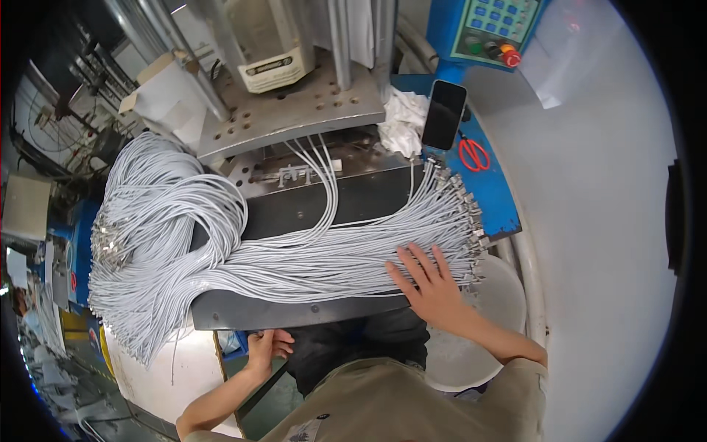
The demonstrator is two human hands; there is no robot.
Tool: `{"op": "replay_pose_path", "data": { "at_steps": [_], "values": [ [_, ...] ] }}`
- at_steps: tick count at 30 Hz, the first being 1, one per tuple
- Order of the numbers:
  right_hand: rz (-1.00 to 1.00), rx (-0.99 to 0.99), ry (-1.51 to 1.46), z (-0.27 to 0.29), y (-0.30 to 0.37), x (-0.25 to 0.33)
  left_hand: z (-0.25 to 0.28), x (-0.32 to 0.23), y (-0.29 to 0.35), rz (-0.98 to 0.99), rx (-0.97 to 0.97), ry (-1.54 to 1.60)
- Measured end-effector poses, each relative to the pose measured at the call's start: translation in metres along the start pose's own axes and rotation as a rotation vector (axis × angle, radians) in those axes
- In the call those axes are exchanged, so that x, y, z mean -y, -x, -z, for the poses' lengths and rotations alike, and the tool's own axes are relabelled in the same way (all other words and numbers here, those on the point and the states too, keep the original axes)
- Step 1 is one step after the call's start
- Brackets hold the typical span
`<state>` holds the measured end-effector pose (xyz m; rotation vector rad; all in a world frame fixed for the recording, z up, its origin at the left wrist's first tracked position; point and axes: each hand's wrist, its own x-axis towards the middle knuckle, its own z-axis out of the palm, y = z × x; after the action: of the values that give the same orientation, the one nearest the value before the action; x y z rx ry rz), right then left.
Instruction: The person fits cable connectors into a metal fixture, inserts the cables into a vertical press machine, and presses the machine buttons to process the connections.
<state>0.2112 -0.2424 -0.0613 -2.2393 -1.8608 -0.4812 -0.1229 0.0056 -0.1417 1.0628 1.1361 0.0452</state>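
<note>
A thick bundle of light grey cables (317, 265) lies across a black work surface (254, 315), with small metal connectors (471, 214) along its right end. My right hand (431, 291) rests on the cables close to that end, fingers spread and flat. Below the front edge of the surface is my left hand (269, 351), its fingers loosely curved and apart, with nothing visible in it. Several cables run up from the bundle under the metal plate of a press (294, 118), beside a small metal fixture (296, 174). Their far ends are hidden there.
More coiled cables (147, 191) are heaped at the left. A phone (444, 114), red-handled scissors (473, 153) and a crumpled white cloth (403, 121) sit at the back right. Above them is a control panel (495, 33). A white round bin (504, 295) stands below right.
</note>
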Motion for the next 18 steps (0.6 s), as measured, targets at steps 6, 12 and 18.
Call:
{"op": "replay_pose_path", "data": {
  "at_steps": [6, 12, 18],
  "values": [
    [-0.019, -0.012, -0.005, 0.002, 0.003, 0.001, -0.001, 0.0, 0.002, 0.04, 0.046, 0.025],
    [-0.019, -0.015, -0.037, 0.005, 0.003, 0.0, -0.005, 0.001, 0.007, 0.074, 0.074, 0.051],
    [0.005, 0.035, -0.038, 0.008, -0.001, 0.004, -0.076, -0.06, 0.074, -0.248, 0.595, -0.395]
  ]
}}
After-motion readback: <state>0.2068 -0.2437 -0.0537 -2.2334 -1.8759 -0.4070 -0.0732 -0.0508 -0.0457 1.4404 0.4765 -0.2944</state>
